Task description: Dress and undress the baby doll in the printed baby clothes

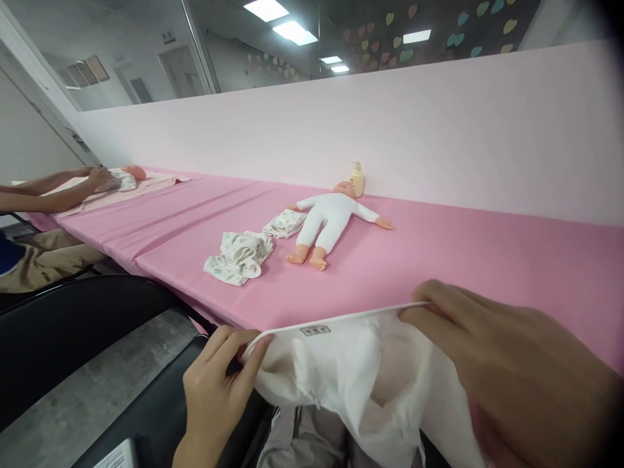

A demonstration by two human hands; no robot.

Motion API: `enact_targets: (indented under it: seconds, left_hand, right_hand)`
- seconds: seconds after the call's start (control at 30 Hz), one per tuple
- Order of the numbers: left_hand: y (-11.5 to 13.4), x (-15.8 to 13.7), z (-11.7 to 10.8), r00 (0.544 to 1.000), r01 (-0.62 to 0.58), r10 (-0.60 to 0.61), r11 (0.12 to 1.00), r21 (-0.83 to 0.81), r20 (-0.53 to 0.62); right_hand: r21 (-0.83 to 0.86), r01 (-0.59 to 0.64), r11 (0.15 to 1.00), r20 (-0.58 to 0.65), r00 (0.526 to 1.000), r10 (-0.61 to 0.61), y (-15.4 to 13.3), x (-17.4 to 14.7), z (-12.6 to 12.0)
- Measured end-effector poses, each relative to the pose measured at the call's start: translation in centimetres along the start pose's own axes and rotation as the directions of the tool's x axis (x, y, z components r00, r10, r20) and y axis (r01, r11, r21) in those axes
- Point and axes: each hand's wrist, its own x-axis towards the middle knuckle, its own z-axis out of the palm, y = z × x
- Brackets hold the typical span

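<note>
Between my two hands a white baby garment [336,364] is stretched by its edge above my lap, with a small printed label near that edge. My left hand [217,383] pinches the edge at its left end. At the other end, my right hand [487,344] grips the same edge between thumb and fingers. The garment's lower part hangs in folds, so its full shape is hidden. Beyond it on the pink table lies a baby doll [329,218] in a white bodysuit, on its back with arms spread. Crumpled printed baby clothes [238,257] lie left of the doll's feet.
A folded printed cloth [284,223] lies beside the doll. A pump bottle [357,179] stands by its head against the wall. Far left, another person's hands [97,179] work on a second doll [134,172]. Black chairs [97,338] line the pink table [463,260].
</note>
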Motion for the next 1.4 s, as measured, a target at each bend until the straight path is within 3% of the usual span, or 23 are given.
enact_targets:
  seconds: [0.17,0.27,0.37,0.5,0.67,0.77,0.9,1.0,1.1,1.2,1.27,1.4]
  left_hand:
    - [-0.3,0.9,-0.1,0.998,0.030,-0.033,0.998,0.048,0.059]
    - [-0.2,1.5,-0.4,0.990,0.021,-0.022,1.000,0.010,0.139]
    - [0.2,1.6,-0.9,0.976,0.112,-0.105,0.993,-0.026,0.189]
    - [-0.1,1.4,-1.7,0.980,0.170,-0.174,0.984,0.046,0.100]
    - [-1.2,1.9,-2.8,1.000,-0.027,0.027,0.974,0.224,0.005]
    - [-1.2,2.2,-3.3,0.999,0.004,0.006,0.973,0.229,-0.043]
    - [-0.6,2.4,-3.6,0.965,0.260,-0.259,0.965,-0.021,0.049]
    - [-0.1,2.6,-3.5,0.901,0.433,-0.423,0.886,-0.164,0.094]
    - [-0.1,2.9,-3.4,0.840,0.543,-0.501,0.783,-0.303,0.209]
    - [-0.8,3.0,-3.5,0.766,0.642,-0.502,0.629,-0.439,0.402]
    - [-1.4,3.0,-3.6,0.755,0.652,-0.445,0.591,-0.475,0.483]
    - [-1.1,2.7,-3.4,0.759,0.550,-0.236,0.731,-0.404,0.607]
  right_hand:
    - [0.034,-0.003,0.999,0.047,0.999,0.002,0.3,1.6,-0.7]
    - [0.058,0.040,0.998,-0.006,0.999,-0.039,0.2,2.2,-1.1]
    - [0.063,0.056,0.996,-0.100,0.994,-0.049,0.7,2.6,-1.1]
    - [0.076,0.051,0.996,-0.203,0.979,-0.034,2.1,2.9,-0.5]
    - [0.159,0.068,0.985,-0.140,0.989,-0.046,3.2,3.2,0.2]
    - [0.254,0.130,0.959,-0.108,0.989,-0.105,3.1,3.4,0.7]
    - [0.374,0.214,0.902,-0.133,0.975,-0.176,3.5,3.3,1.2]
    - [0.447,0.247,0.860,-0.114,0.969,-0.219,4.0,3.1,1.3]
    - [0.519,0.282,0.807,-0.072,0.955,-0.287,4.2,3.0,0.9]
    - [0.580,0.276,0.766,-0.040,0.949,-0.311,4.2,3.0,0.0]
    - [0.632,0.261,0.730,-0.005,0.943,-0.333,4.2,3.1,-0.8]
    - [0.803,0.286,0.523,0.045,0.846,-0.531,4.1,3.0,-1.8]
